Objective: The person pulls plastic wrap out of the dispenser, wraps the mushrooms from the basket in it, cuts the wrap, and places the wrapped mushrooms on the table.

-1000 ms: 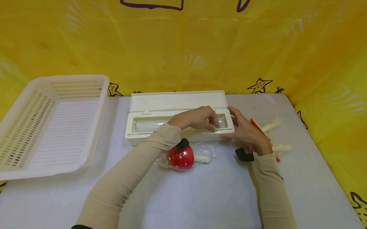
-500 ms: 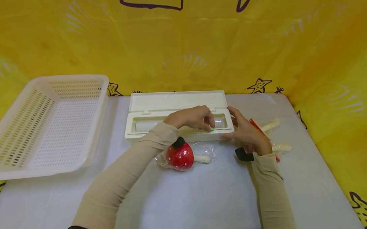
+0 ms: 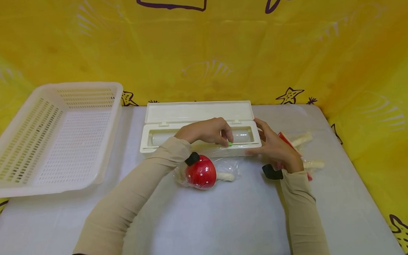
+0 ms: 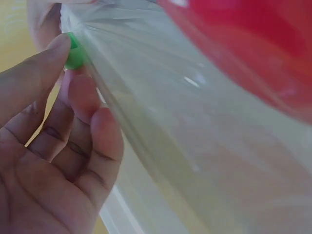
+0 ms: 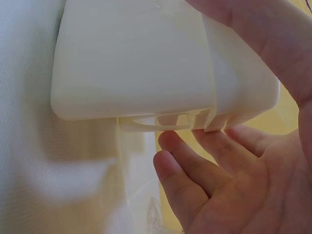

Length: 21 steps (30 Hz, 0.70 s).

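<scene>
A white cling film dispenser (image 3: 199,154) lies with its lid (image 3: 198,112) tipped back, and a roll of film (image 3: 241,135) shows inside. My left hand (image 3: 207,130) reaches over its front edge and pinches the small green slide cutter (image 4: 75,54) between thumb and fingers. Clear film (image 4: 170,112) hangs over that edge. With my right hand (image 3: 275,147) I hold the dispenser's right end, the thumb in front and the fingers behind, as the white end wall (image 5: 136,63) shows. Right below the dispenser, a red toy mushroom (image 3: 201,173) with white dots lies on clear film.
A white slotted plastic basket (image 3: 117,108) stands at the left. More mushrooms with pale stems (image 3: 313,165) lie at the right, partly behind my right hand and sleeve. A yellow patterned cloth (image 3: 201,48) hangs behind the grey-white tabletop (image 3: 220,220).
My left hand has slid the green cutter leftward along the dispenser's front edge, away from the right end. The right hand keeps its hold in the same place.
</scene>
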### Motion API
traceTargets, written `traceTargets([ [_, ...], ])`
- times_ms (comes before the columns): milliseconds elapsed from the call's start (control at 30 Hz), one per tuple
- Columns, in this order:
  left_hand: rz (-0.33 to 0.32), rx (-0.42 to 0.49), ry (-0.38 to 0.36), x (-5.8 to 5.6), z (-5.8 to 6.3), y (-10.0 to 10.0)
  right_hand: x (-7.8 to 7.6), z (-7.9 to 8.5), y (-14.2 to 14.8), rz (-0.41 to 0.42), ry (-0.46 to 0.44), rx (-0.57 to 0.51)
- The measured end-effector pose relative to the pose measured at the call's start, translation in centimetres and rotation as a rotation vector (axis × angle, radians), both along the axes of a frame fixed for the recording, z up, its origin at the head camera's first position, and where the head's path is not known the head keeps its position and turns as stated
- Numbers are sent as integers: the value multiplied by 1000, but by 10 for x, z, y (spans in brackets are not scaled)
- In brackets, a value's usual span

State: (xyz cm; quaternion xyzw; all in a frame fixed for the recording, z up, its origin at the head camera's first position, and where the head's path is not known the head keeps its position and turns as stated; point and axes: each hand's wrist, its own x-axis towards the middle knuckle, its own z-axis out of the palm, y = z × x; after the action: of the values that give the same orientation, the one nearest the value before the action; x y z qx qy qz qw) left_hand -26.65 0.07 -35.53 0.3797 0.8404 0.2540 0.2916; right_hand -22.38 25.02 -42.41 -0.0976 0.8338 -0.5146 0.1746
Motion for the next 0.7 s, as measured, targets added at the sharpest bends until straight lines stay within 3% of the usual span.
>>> traceTargets([
  [700,35,-7,2,2,-5,-33,1,1,1,-4,-10,11],
])
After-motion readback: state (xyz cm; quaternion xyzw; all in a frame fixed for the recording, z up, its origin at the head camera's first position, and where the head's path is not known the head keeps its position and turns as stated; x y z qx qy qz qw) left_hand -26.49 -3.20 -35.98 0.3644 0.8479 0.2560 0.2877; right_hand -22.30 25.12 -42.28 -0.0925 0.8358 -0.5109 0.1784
